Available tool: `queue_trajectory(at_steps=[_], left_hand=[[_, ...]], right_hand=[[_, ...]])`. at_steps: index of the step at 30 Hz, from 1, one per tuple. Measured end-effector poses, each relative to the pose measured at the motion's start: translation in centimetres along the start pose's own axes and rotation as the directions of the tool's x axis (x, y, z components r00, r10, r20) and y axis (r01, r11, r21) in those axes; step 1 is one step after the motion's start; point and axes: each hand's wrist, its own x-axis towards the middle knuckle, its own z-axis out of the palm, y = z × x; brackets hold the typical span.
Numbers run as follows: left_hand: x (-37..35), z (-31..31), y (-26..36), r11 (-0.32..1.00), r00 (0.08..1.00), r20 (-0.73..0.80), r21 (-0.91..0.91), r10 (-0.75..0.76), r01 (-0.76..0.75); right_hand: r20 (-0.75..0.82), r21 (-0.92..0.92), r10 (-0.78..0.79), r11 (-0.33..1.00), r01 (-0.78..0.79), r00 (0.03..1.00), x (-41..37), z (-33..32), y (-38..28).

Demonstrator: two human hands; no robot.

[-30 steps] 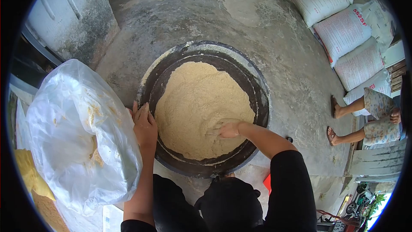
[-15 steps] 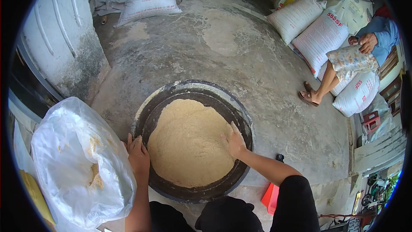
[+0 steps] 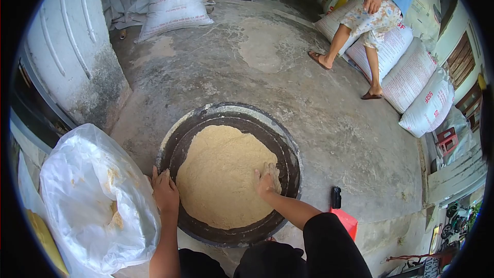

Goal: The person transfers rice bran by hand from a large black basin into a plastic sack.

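Note:
A wide, dark round basin (image 3: pixel 170 149) with a worn rim stands on the floor in front of me, heaped with pale tan meal (image 3: pixel 221 175). My left hand (image 3: pixel 165 193) grips the basin's left rim, its fingers hooked over the edge. On the right side of the heap, my right hand (image 3: pixel 267 179) presses into the meal. Its fingers are spread and partly dusted with meal, and no object is in them. Beside my left forearm is an open clear plastic bag (image 3: pixel 77 185), with some tan powder stuck inside.
A red scoop-like object (image 3: pixel 346 221) with a black handle lies right of the basin. Full white sacks (image 3: pixel 386 51) line the right side, another sack (image 3: pixel 175 5) stands ahead. A person (image 3: pixel 375 15) in sandals walks by them. A white wall (image 3: pixel 72 36) is at left.
My right hand has moved left, from the heap's right edge further onto the meal. The person by the sacks has gone from sitting to walking, leftward. My left hand stays at the rim.

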Motion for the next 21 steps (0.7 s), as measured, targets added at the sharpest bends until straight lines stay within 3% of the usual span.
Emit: queue_trajectory(at_steps=[4,6,7,9,13,15,16,17,18,20,21], left_hand=[[0.1,0.1,0.2,1.0,1.0,0.022,0.019,0.001,-0.002],[0.1,0.4,0.1,0.999,0.999,0.032,0.041,0.008,-0.009],[0.1,0.5,0.1,0.998,0.999,0.04,0.061,0.019,-0.021],[0.0,0.3,0.7,0.995,0.998,0.054,0.097,0.031,-0.036],[-0.1,0.9,1.8,0.989,0.99,0.084,0.084,0.112,-0.12],[0.0,2.0,2.6,0.991,0.987,0.097,0.024,0.127,-0.13],[0.0,3.0,3.1,0.989,0.984,0.107,-0.043,0.142,-0.138],[0.1,4.1,3.3,0.983,0.985,0.129,-0.158,0.115,-0.095],[0.2,5.2,3.8,0.983,0.985,0.133,-0.157,0.112,-0.09],[0.2,7.3,5.3,0.902,0.979,0.2,-0.413,-0.046,0.126],[0.1,9.0,5.7,0.904,0.979,0.199,-0.408,-0.048,0.127]], right_hand=[[-0.084,0.18,0.004,0.984,0.012,0.996,0.8,3.7,-2.2],[0.004,0.07,-0.201,0.977,0.201,0.98,0.7,3.8,-4.9],[0.014,0.075,-0.2,0.977,0.198,0.98,0.3,2.8,-6.1],[0.269,0.118,-0.522,0.852,0.51,0.81,-0.9,0.2,-8.7],[0.285,0.104,-0.577,0.812,0.574,0.765,0.1,-1.3,-8.3],[0.001,0.236,-0.601,0.776,0.584,0.799,2.5,0.2,-5.9],[0.001,0.236,-0.603,0.775,0.586,0.798,3.3,0.0,-5.5],[-0.062,0.326,-0.521,0.796,0.51,0.851,4.1,-0.2,-5.1],[-0.113,0.418,-0.427,0.799,0.433,0.897,4.6,-0.2,-4.9],[-0.135,0.42,-0.415,0.798,0.432,0.9,5.5,0.3,-4.9],[-0.167,0.422,-0.401,0.796,0.433,0.901,5.9,0.6,-5.0]])
